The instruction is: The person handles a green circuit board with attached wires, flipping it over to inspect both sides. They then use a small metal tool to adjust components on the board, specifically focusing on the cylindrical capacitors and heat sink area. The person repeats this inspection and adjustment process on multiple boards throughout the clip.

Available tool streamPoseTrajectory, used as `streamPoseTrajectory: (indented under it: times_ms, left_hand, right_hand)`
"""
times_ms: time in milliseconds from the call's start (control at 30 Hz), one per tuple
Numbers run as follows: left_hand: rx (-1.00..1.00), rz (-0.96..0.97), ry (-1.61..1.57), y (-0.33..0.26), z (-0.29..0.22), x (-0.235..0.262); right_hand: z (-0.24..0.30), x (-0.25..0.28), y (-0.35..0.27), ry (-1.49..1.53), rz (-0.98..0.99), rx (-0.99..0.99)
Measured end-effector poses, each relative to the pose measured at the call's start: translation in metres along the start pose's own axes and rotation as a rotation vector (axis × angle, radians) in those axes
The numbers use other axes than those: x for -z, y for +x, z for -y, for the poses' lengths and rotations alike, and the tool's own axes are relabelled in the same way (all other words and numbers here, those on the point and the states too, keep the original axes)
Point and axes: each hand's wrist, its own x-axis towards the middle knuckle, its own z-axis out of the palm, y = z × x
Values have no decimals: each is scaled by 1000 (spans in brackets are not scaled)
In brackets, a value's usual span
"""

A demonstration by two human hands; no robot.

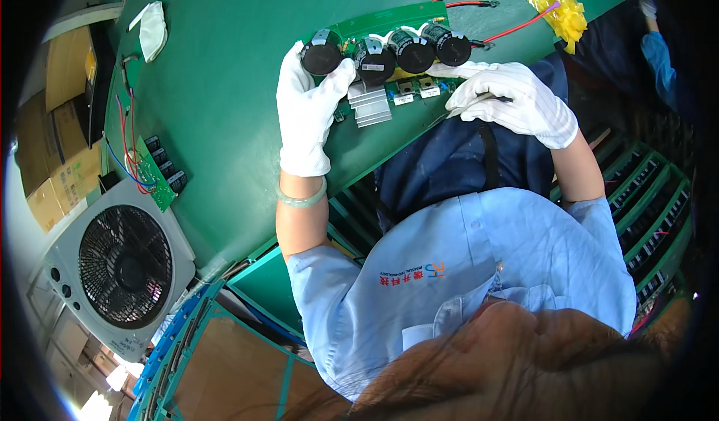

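Note:
A green circuit board [389, 19] stands tilted at the table's near edge, with several large black capacitors [410, 53], a finned silver heat sink [371, 107] and red wires [475, 3] on it. My left hand [305, 110], in a white glove, grips the board's left end, with fingers and thumb around the leftmost capacitor [321, 53]. My right hand [517, 101], also gloved, is closed on slim metal tweezers [466, 107], pointing down and left below the board. Its index finger reaches under the rightmost capacitor [449, 45]. The tweezers' tips are hard to make out.
A bundle of yellow tape strips [560, 13] hangs at the table's far right. On the left lie a white glove [153, 32] and another wired circuit board [156, 174], near a grey fan [123, 264]. Green racks [651, 204] hold parts at the right. Another person's sleeve [659, 65] shows far right.

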Motion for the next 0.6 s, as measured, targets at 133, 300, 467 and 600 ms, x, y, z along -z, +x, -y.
streamPoseTrajectory:
  times_ms: [133,300,467,600]
  left_hand:
    - [6,-23,26,-1,3,1]
    - [-5,-34,45,-2,1,-1]
    - [6,-1,35,-1,-1,0]
    - [-15,34,53,0,-4,-1]
  right_hand:
    - [-1,0,-4,83,83,27]
    - [4,-4,-12,-113,75,66]
    - [-1,5,-14,-180,-276,57]
    - [-15,-1,-6,-676,-456,123]
